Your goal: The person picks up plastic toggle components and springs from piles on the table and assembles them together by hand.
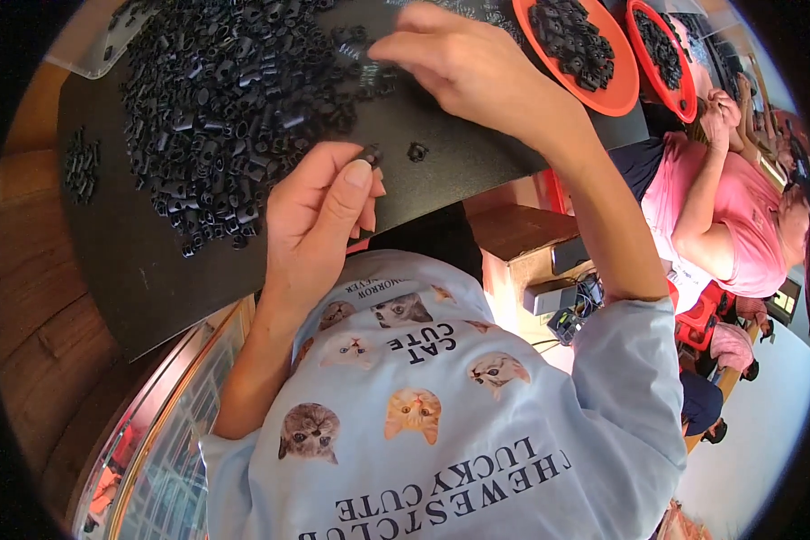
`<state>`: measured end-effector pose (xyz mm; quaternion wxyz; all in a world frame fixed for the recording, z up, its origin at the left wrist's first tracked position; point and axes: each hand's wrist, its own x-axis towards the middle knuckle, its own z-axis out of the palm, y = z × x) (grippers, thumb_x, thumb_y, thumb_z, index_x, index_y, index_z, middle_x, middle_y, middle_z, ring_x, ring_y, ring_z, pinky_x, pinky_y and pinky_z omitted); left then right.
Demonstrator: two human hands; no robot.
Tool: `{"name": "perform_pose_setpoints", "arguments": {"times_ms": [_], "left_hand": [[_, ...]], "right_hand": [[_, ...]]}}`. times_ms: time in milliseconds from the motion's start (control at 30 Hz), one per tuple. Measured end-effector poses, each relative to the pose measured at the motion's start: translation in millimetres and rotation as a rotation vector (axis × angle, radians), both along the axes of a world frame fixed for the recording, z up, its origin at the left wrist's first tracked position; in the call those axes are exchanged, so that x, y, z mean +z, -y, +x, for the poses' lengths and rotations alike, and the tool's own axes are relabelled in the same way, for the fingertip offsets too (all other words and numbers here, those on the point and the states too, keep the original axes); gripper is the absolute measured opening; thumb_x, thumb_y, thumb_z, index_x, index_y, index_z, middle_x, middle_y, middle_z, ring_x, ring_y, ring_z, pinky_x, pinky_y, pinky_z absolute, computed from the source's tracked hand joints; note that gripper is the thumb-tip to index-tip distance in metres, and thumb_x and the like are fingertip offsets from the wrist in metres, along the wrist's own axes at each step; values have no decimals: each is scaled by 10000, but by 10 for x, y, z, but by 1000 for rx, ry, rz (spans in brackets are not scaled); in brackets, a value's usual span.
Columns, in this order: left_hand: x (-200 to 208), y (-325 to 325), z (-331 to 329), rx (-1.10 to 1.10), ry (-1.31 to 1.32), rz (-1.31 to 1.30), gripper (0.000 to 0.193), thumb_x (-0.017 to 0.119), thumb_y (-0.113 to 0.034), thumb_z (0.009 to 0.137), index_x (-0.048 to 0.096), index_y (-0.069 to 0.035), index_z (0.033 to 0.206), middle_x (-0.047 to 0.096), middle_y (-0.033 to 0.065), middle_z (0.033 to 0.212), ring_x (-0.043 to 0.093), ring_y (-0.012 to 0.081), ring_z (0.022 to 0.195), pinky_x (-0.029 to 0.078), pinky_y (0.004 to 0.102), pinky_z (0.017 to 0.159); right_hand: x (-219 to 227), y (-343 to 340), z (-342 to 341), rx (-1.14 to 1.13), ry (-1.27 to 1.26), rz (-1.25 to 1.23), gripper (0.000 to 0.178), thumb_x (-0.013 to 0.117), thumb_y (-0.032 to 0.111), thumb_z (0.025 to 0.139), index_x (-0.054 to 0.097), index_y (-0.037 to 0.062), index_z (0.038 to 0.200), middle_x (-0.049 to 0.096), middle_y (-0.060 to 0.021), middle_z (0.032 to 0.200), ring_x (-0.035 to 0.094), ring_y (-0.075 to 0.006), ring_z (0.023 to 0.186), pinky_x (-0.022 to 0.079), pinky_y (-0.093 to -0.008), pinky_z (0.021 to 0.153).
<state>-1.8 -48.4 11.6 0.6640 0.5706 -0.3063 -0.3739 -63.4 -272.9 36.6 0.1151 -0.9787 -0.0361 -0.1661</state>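
Observation:
My left hand (322, 200) is closed near the table's front edge, thumb pressed against the fingers. Pinched in it is a small black plastic part (372, 156), mostly covered by the fingertips. Over the table at the upper middle, my right hand (459, 67) is reaching leftward, its fingers smeared by motion. Whether it holds anything cannot be seen. Its fingertips are near some small shiny pieces (366, 76) beside a big heap of black plastic parts (234, 99). A single black part (417, 151) lies on the table between my hands.
The dark table (144, 288) also bears a small group of black pieces (83, 166) at far left. Two red bowls, one nearer (623, 94) and one farther (684, 106), hold black parts at the upper right. A person in pink (720, 211) sits to the right.

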Motion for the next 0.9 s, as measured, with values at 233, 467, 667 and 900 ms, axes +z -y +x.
{"name": "perform_pose_setpoints", "arguments": {"times_ms": [233,467,667,900], "left_hand": [[-18,-32,12,40,-64,-2,243,487,-202,1015,590,-34,872,533,-29,648,465,22,566,354,178,511],[-34,-59,21,26,-62,-31,227,481,-180,1014,588,-23,891,532,-24,662,459,23,561,354,182,508],[-59,-76,34,-1,-41,-32,224,466,-194,1019,588,-16,961,593,8,788,501,41,590,369,186,514],[-24,-58,5,35,-92,-47,194,498,-161,1010,601,-11,942,580,-18,777,480,20,592,368,177,517]], "right_hand": [[11,101,18,-52,-108,-202,136,597,57,775,627,33,906,572,-107,911,640,-317,826,538,-442,625],[272,16,-95,-94,-167,-191,104,592,66,831,585,-33,864,576,-165,849,622,-341,710,509,-402,598],[137,-46,-51,29,-83,-145,114,590,70,778,615,36,884,578,-103,897,644,-325,786,544,-439,614],[129,-19,-39,-45,-172,-173,128,591,70,776,619,45,898,581,-97,907,644,-325,800,547,-439,627]]}}
